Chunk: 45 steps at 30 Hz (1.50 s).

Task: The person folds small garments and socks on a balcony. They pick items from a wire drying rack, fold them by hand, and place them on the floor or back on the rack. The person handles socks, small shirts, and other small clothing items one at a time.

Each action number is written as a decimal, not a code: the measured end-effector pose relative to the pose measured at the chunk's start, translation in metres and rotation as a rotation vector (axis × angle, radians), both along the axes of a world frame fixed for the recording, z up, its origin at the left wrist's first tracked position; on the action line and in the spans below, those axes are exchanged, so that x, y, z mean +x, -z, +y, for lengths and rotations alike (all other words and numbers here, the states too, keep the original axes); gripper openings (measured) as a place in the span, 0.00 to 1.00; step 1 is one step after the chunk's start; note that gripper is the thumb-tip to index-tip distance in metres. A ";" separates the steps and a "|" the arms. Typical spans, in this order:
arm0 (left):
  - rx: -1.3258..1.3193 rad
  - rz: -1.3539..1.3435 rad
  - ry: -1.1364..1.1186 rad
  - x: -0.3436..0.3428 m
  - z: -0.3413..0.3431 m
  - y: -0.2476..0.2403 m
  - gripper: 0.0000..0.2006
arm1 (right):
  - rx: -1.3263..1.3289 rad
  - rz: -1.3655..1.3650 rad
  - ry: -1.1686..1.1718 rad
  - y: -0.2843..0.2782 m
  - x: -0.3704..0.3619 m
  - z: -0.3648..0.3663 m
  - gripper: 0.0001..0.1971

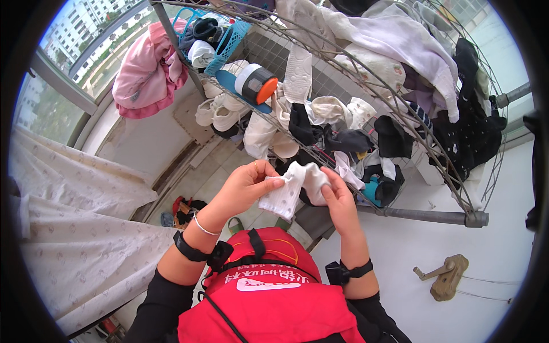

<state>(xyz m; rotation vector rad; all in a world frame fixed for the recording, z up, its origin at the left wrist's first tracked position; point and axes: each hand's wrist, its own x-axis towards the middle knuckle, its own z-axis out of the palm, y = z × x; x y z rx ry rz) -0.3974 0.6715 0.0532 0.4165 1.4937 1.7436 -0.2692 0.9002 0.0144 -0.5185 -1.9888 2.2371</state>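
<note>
A white sock with faint grey spots hangs between my two hands, in front of the wire rack. My left hand pinches its upper left edge between thumb and fingers. On the other side, my right hand grips the sock's bunched part. Just beyond my hands, the rack's shelf holds a pile of black and white socks and other small clothes. A black sock and a dark cloth piece lie over its edge.
The metal wire rack carries heaped clothes above. A blue basket, a black container with an orange end and white shoes stand at its left. A pink garment hangs by the window. A curtain is on the left; a wall crank on the right.
</note>
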 end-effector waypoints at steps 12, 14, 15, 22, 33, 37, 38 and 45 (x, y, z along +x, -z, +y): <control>0.063 -0.003 -0.096 0.034 0.013 0.021 0.22 | 0.417 0.137 -0.160 -0.027 -0.001 -0.058 0.11; 0.118 0.130 -0.092 0.041 0.013 0.019 0.25 | 0.314 0.096 -0.112 -0.029 -0.001 -0.055 0.08; 0.132 0.171 -0.080 0.044 0.013 0.018 0.26 | 0.244 0.076 -0.085 -0.030 0.000 -0.054 0.07; -0.069 0.183 -0.064 0.040 0.009 0.017 0.22 | 0.271 0.079 -0.259 -0.031 0.012 -0.047 0.14; -0.042 0.350 0.076 0.042 0.015 0.026 0.24 | 0.479 0.035 -0.180 -0.028 0.022 -0.046 0.07; -0.039 0.418 0.096 0.037 0.013 0.028 0.19 | 0.591 0.129 -0.104 -0.022 0.019 -0.039 0.06; -0.090 0.493 0.060 0.038 0.015 0.029 0.18 | 0.553 0.133 -0.006 -0.020 0.018 -0.036 0.05; -0.143 0.423 -0.078 0.029 0.026 0.045 0.11 | -0.620 0.226 0.007 -0.014 0.009 -0.048 0.10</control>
